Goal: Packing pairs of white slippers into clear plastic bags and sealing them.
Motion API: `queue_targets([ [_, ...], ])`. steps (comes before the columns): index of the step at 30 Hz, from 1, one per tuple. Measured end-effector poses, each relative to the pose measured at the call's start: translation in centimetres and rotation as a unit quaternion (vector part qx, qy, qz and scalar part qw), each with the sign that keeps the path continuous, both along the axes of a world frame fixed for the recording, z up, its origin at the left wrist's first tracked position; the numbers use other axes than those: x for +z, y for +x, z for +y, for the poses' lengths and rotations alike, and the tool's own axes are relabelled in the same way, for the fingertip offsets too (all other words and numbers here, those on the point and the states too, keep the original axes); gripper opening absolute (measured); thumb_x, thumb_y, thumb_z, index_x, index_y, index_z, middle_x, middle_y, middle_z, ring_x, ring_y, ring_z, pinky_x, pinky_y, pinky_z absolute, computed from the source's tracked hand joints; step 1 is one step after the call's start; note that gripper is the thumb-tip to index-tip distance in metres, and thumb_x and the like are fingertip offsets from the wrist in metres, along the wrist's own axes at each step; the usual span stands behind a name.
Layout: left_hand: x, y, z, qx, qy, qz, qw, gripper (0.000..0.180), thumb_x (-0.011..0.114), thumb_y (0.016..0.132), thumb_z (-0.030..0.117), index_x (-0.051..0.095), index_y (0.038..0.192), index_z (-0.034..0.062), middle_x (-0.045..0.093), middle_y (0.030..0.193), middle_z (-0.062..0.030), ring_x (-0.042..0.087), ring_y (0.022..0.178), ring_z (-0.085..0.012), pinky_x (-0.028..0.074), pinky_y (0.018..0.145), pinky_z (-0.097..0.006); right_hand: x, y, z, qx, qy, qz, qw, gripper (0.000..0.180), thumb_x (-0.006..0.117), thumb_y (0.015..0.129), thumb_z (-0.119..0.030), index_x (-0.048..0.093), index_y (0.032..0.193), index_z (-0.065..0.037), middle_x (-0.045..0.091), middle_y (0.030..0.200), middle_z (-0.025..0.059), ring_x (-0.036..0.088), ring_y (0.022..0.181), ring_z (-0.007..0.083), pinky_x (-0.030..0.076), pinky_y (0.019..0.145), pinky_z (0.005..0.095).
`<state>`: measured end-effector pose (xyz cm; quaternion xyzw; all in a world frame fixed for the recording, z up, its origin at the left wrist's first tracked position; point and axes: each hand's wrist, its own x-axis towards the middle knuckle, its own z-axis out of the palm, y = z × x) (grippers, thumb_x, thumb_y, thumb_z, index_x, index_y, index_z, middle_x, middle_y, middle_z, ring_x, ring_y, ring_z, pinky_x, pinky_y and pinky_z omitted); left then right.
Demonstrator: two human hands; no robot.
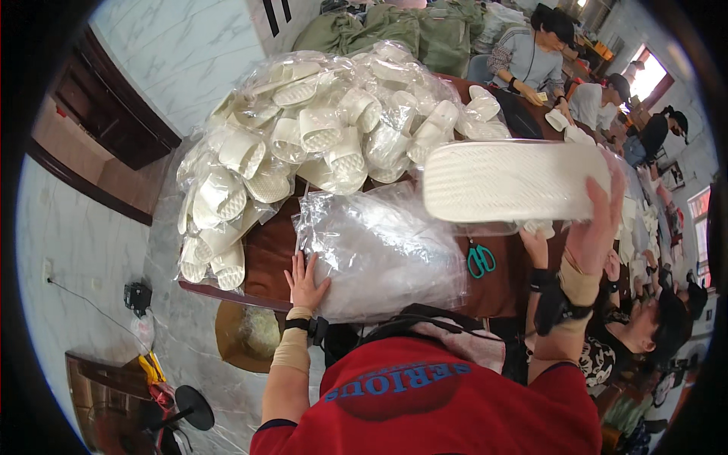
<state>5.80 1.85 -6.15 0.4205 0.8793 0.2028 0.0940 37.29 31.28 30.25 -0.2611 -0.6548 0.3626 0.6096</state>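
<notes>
Left hand: my left hand (305,282) lies flat and spread, palm down, on the near edge of the stack of clear plastic bags (379,250); it grips nothing, only pins the stack to the brown table (262,254).
Right hand: my right hand (599,220) is raised and clasps the end of a white slipper (512,180), sole towards me, held level above the table and well clear of the bags.
Slipper: its ribbed sole fills the view; I cannot tell whether there is one slipper or a pair pressed together.
Bag stack: crumpled and glossy, lying between my two hands, with its top sheet puffed up at the far side.
Judgement on grip: the slipper is held only by one end, so I would keep my fingers wrapped firmly round that end to stop it drooping.
Judgement on the bags: I would keep my left palm pressing near the edge, since loose film like this slides readily.
Nearby: green-handled scissors (481,259) lie on the table just beyond the bags, under the slipper; I would keep the slipper from catching them.
Background: a large clear sack of white slippers (303,144) is heaped at the far left of the table.
Others: a seated person (644,326) is just beside my right arm, so I would keep my elbow in.
</notes>
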Motion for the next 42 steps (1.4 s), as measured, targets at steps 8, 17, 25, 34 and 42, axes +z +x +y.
queue_targets([
  [8, -1.2, 0.2, -0.4, 0.007, 0.011, 0.03, 0.999, 0.08, 0.066, 0.075, 0.042, 0.03, 0.145, 0.024, 0.016, 0.154, -0.0133, 0.011, 0.143, -0.0307, 0.008, 0.111, -0.059, -2.8, 2.9, -3.5, 0.152, -0.353, 0.124, 0.915, 0.029, 0.051, 0.088, -0.015, 0.053, 0.114, -0.002, 0.061, 0.106, 0.0087, 0.061, 0.074, 0.0146, 0.051, 0.06, 0.0229],
  [17, -1.3, 0.1, -0.4, 0.009, 0.014, 0.028, 0.999, 0.082, 0.065, 0.068, 0.019, 0.034, 0.143, 0.0202, 0.017, 0.154, -0.0105, 0.011, 0.143, -0.0289, 0.008, 0.112, -0.058, -19.8, -8.3, -0.6, 0.208, -0.695, 0.18, 0.665, 0.045, 0.05, 0.095, -0.027, 0.032, 0.122, 0.004, 0.04, 0.121, 0.0312, 0.049, 0.113, 0.0474, 0.042, 0.098, 0.0575],
  [25, -0.5, -0.3, -0.4, 0.005, 0.001, -0.004, 1.0, 0.089, 0.075, 0.067, 0.023, 0.031, 0.144, 0.0196, 0.014, 0.155, -0.0097, 0.01, 0.144, -0.0284, 0.007, 0.113, -0.056, -34.9, -3.9, 3.5, 0.075, -0.324, -0.331, 0.883, 0.024, 0.053, 0.089, -0.023, 0.063, 0.103, -0.007, 0.066, 0.081, 0.0098, 0.065, 0.074, 0.0239, 0.053, 0.066, 0.0389],
  [34, -1.0, -1.9, -1.0, -0.042, 0.046, -0.094, 0.994, 0.084, 0.072, 0.073, 0.017, 0.029, 0.146, 0.0208, 0.014, 0.156, -0.0068, 0.008, 0.144, -0.0308, 0.003, 0.112, -0.058, -35.0, -7.4, 1.5, 0.305, -0.135, -0.452, 0.827, 0.022, 0.06, 0.085, -0.015, 0.065, 0.103, -0.004, 0.068, 0.08, 0.0057, 0.06, 0.072, 0.0104, 0.048, 0.064, 0.0262],
  [42, -0.3, -2.6, -2.1, -0.026, 0.093, -0.156, 0.983, 0.066, 0.063, 0.081, 0.014, 0.037, 0.142, 0.0189, 0.023, 0.153, -0.0088, 0.012, 0.143, -0.0328, 0.005, 0.111, -0.058, -28.6, -4.8, 2.5, 0.479, -0.437, -0.226, 0.727, 0.016, 0.06, 0.088, -0.014, 0.062, 0.1, -0.005, 0.067, 0.096, 0.0055, 0.063, 0.083, 0.0143, 0.048, 0.071, 0.0263],
])
